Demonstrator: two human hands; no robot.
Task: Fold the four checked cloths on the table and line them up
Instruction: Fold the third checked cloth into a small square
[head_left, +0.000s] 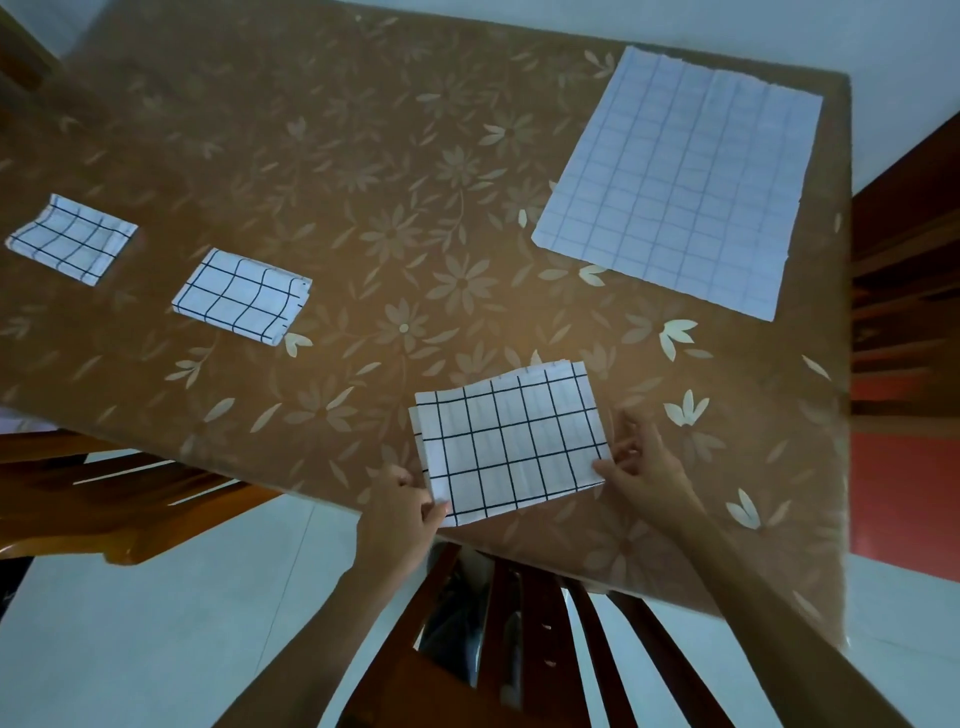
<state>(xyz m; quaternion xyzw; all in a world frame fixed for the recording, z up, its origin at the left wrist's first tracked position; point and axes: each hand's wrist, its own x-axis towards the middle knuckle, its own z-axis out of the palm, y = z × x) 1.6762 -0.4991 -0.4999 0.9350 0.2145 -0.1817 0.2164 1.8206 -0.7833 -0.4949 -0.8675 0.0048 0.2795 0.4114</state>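
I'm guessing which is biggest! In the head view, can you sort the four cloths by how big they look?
1. Flat cloth
2. Near cloth, though it's closest to the camera
3. Middle cloth and left cloth look alike; unranked

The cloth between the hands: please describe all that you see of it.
The cloth is white with a black grid, folded into a layered rectangle. It lies flat, slightly turned, near the front edge of the table. The left hand pinches its near left corner, the right hand its near right corner.
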